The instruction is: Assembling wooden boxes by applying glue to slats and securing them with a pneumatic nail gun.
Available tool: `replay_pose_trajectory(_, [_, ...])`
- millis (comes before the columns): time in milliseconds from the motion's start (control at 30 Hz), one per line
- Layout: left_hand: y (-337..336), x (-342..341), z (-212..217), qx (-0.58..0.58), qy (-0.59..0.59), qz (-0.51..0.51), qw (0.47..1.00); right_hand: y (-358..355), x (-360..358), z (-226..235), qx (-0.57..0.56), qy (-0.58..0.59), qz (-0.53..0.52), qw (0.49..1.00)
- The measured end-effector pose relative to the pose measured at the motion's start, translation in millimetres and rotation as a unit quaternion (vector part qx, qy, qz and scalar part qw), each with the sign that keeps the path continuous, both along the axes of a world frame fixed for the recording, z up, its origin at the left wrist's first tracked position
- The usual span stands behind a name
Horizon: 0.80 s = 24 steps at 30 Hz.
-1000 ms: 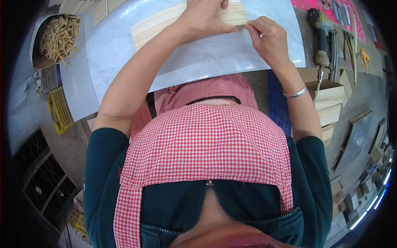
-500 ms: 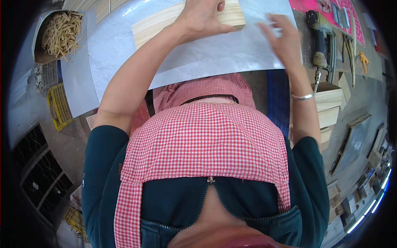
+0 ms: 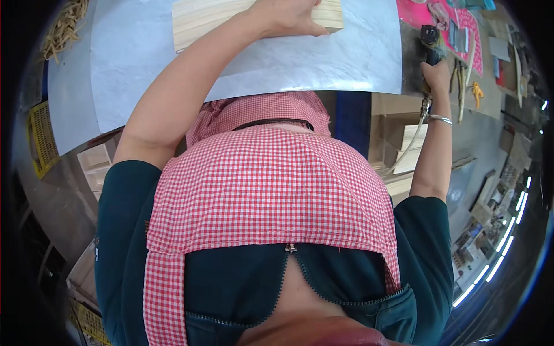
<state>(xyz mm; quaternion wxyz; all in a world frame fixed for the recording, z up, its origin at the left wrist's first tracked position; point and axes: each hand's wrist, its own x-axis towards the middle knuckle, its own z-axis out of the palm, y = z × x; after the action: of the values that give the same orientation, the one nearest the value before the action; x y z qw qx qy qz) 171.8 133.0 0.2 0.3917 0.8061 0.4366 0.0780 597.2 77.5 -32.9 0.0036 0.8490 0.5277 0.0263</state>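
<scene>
Two bare hands at work. Left hand (image 3: 285, 16) lies flat, fingers spread, pressing on pale rectangular wooden board (image 3: 219, 17) at 12 o'clock, on grey-white sheet (image 3: 300, 60) covering the table (image 3: 69, 98). Right hand (image 3: 435, 72) at 2 o'clock, grip wrapped tight round black handheld power tool (image 3: 430, 43) w/ pale hose (image 3: 412, 141) trailing down; silver bangle (image 3: 441, 119) on wrist. Pink mat (image 3: 418, 12) just beyond tool. Red-white checked apron (image 3: 259, 190) fills centre.
</scene>
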Motion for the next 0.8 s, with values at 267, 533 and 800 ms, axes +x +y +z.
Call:
replay_pose_trajectory(267, [3.9,-7.0,-8.5,-0.019,0.005,-0.010,1.000,-51.2,-141.0,125.4,0.063,0.322,-0.032,0.944])
replay_pose_trajectory(533, [0.8,-1.1,8.1,-0.016,-0.008,-0.026,1.000,-85.1,-208.6,152.1,-0.009,0.404,0.039,0.914])
replay_pose_trajectory(800, [1.6,-1.6,3.1,-0.012,0.001,-0.036,0.999,-78.7,-221.3,148.2,-0.016,0.414,0.040,0.909])
